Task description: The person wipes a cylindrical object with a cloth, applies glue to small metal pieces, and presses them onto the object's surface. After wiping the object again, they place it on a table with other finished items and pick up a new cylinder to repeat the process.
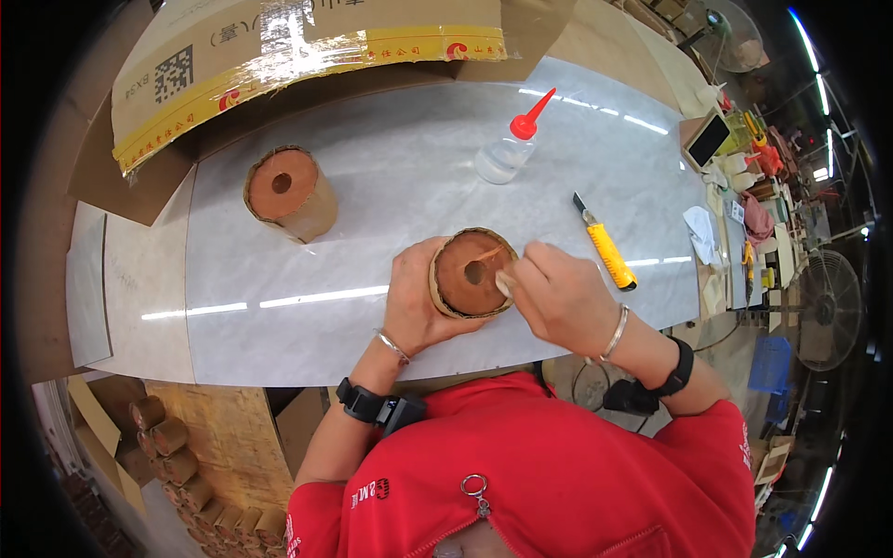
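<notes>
My left hand (415, 296) is wrapped round the side of a cylinder (459, 294) clad in corrugated cardboard. Its reddish-brown round top has a hole in the middle and faces up, with a lighter orange streak near the far rim. At the cylinder's right rim, the fingers of my right hand (564, 296) are pinched together. Something small and pale shows at the fingertips, too small to name. A second such cylinder (290, 197) stands apart on the table, to the far left.
A clear squeeze bottle (504, 160) with a red nozzle stands beyond my hands. A yellow utility knife (608, 251), blade out, lies to the right. A large cardboard box (316, 79) fills the far left. More cylinders (181, 465) are stacked below the table, lower left.
</notes>
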`<state>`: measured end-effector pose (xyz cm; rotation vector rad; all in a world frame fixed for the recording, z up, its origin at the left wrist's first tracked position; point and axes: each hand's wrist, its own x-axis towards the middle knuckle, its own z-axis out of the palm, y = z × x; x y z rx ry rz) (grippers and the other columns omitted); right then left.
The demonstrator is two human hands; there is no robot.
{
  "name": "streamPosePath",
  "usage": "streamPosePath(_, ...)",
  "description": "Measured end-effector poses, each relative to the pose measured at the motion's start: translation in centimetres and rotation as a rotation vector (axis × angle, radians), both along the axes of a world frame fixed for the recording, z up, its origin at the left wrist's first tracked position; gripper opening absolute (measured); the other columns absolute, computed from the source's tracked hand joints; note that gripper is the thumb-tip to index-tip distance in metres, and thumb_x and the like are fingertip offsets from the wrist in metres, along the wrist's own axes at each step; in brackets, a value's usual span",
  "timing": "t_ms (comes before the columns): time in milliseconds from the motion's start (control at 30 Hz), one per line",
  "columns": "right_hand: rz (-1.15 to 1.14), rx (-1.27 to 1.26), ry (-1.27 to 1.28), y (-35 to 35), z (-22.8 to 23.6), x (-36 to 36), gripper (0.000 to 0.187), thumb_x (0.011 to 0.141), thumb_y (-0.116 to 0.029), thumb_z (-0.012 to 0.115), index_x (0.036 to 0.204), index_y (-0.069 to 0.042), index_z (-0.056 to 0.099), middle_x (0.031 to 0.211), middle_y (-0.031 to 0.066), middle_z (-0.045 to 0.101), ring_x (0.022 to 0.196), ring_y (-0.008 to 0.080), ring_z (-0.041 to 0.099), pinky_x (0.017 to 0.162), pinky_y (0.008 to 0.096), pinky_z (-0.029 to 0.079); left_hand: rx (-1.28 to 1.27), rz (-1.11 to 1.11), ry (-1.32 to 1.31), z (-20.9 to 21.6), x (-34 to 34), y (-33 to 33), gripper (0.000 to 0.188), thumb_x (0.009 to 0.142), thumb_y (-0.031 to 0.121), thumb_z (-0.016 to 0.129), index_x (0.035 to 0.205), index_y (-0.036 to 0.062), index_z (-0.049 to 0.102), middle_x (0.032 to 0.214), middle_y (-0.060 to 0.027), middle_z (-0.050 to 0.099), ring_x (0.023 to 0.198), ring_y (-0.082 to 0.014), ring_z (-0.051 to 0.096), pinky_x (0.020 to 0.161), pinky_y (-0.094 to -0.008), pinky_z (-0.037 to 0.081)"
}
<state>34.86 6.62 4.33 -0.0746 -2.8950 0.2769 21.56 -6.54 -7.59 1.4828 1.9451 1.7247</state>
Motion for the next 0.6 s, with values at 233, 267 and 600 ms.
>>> streamPosePath(233,0.125,-0.149,0.248,-1.1,-2.5,-5.3,0.012,0.077,-0.004,0.060,0.088,-0.004,0.056,0.078,0.0093,0.048,0.067,0.0256,0.054,0.054,0.0344,0.046,-0.015,-0.013,0.019,-1.8,-0.4,-0.2,0.089,0.053,0.034,0.090,0.125,0.0055,0.048,0.119,-0.0122,0.054,0.108,-0.0316,0.053,0.094,-0.0420,0.039)
streamPosePath(267,0.205,-0.223,0.298,-2.1,-2.5,-5.2,0.014,0.076,-0.003,0.060,0.089,-0.004,0.057,0.079,0.0092,0.049,0.069,0.0262,0.054,0.056,0.0343,0.047,-0.014,-0.007,0.070,-2.3,-0.5,-0.4,0.089,0.053,0.035,0.090,0.126,0.0053,0.047,0.120,-0.0126,0.054,0.108,-0.0321,0.052,0.095,-0.0423,0.039)
streamPosePath(600,0.242,-0.097,0.228,-0.7,-2.1,-5.1,0.013,0.075,-0.006,0.063,0.087,-0.005,0.056,0.078,0.0070,0.048,0.069,0.0227,0.054,0.052,0.0318,0.046,-0.034,-0.014,-0.046,-1.0,0.1,-0.5,0.090,0.054,0.038,0.089,0.127,0.0062,0.047,0.119,-0.0118,0.054,0.110,-0.0316,0.051,0.096,-0.0420,0.038)
